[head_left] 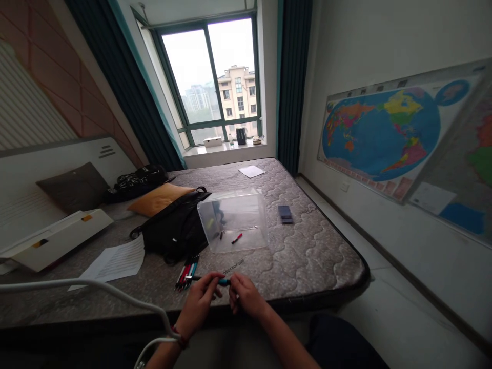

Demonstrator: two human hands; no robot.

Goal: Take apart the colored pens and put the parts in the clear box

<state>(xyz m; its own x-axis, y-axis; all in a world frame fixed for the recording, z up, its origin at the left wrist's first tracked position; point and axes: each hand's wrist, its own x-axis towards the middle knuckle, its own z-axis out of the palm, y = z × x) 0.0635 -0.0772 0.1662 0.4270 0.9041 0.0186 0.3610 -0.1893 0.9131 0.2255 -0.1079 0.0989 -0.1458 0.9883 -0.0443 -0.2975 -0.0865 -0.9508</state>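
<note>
Both of my hands meet over the near edge of a bare quilted mattress [307,246]. My left hand [200,302] pinches the dark barrel of a pen [207,279]. My right hand [246,296] closes on the pen's teal end [224,281]. Just beyond my left hand lies a bunch of several red, black and teal pens [187,270]. Farther back stands a clear plastic box [234,219] with a red pen [237,238] and another small pen inside it.
A black bag [172,230] lies left of the box, with printed sheets [115,261], an orange cushion [159,199] and a white carton [54,238] further left. A dark flat object [285,213] and a paper sheet [251,171] rest on the mattress. A white cable [115,297] crosses the foreground. A world map [384,128] hangs at right.
</note>
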